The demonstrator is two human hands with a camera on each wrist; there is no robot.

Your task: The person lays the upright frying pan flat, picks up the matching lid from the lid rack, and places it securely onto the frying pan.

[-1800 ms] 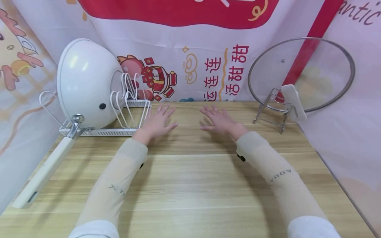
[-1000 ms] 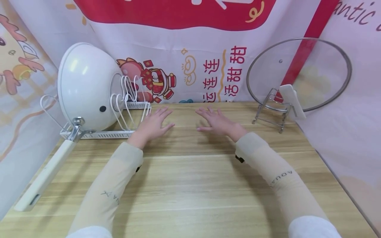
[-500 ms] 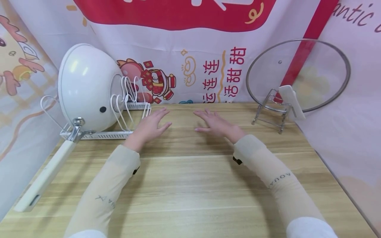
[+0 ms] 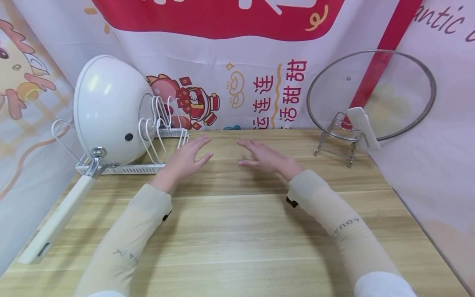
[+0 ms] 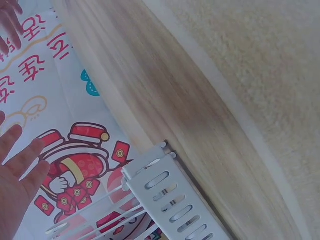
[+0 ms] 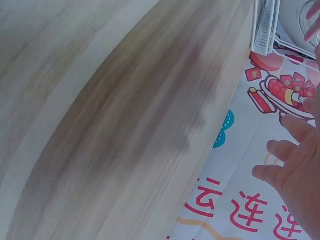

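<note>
In the head view my left hand (image 4: 184, 160) hovers over the wooden table beside the white rack, fingers extended and holding nothing. Across from it, my right hand (image 4: 266, 158) is held over the table with fingers stretched toward the left, also holding nothing. A white wok (image 4: 111, 107) stands on its side in the white wire rack (image 4: 130, 168) at the left, its long handle (image 4: 59, 218) reaching down toward the front. At the right, a glass lid (image 4: 400, 95) with a metal rim leans upright in a small metal stand (image 4: 337, 150), its white knob (image 4: 363, 126) facing out.
The wooden table (image 4: 230, 231) runs back to a printed cloth (image 4: 208, 53) that hangs behind and on both sides. In the left wrist view the slotted end of the rack (image 5: 172, 195) appears close by the left hand.
Both hands have drawn slightly: the left toward the person, the right a little leftward, with fingers closer together. The wok, rack, lid and stand have stayed in place.
</note>
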